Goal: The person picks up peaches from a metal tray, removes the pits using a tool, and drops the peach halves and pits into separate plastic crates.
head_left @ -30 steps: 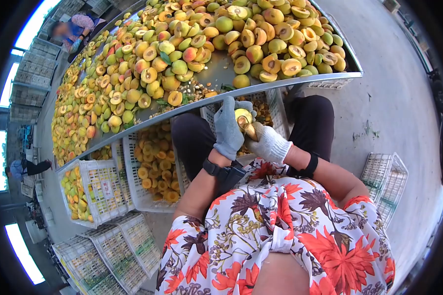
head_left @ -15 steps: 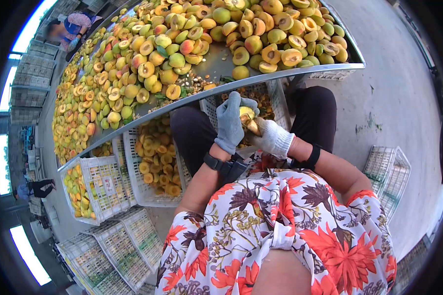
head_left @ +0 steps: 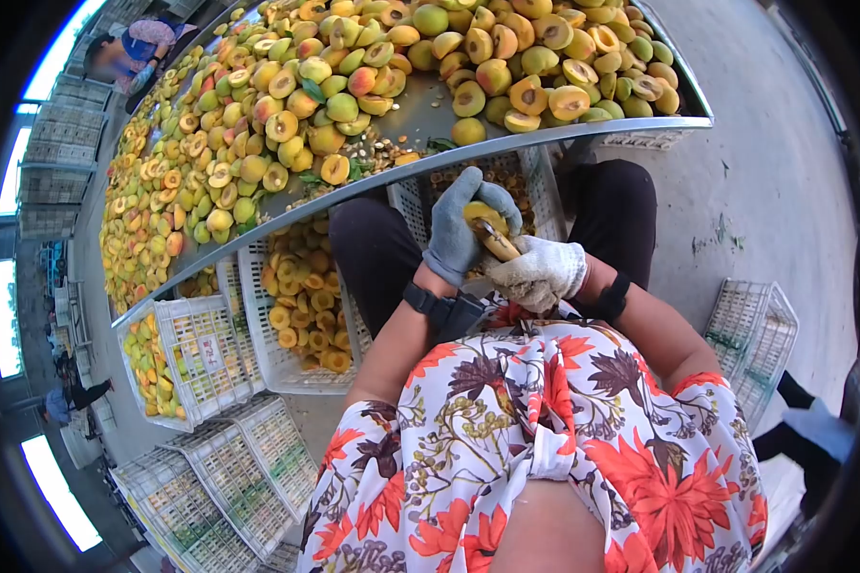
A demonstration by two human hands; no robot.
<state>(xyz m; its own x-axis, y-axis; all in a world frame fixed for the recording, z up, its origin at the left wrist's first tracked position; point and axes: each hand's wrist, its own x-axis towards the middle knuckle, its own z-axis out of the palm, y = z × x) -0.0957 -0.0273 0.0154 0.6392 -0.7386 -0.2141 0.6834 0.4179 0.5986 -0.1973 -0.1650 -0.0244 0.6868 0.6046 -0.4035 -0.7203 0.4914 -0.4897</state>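
My left hand (head_left: 457,227), in a grey-blue glove, holds a yellow-green fruit (head_left: 484,216) with its fingers wrapped round it, just below the table's metal edge. My right hand (head_left: 537,271), in a whitish glove, is closed round the wooden-looking handle of a small tool (head_left: 496,241), whose upper end is against the fruit. The blade is too small to make out. Behind the hands, a crate (head_left: 542,191) with fruit pieces stands between my knees.
A metal table (head_left: 430,122) bears many halved and whole fruits with loose pits. White crates of fruit (head_left: 301,384) stand below left, stacked crates (head_left: 225,468) nearer. Another crate (head_left: 750,334) is at right. People are at upper left (head_left: 153,48), lower left (head_left: 59,401) and right (head_left: 817,430).
My right hand has moved slightly down and the tool's handle shows more clearly against the fruit. A person has come into view at the right edge; the one at lower left has shifted down.
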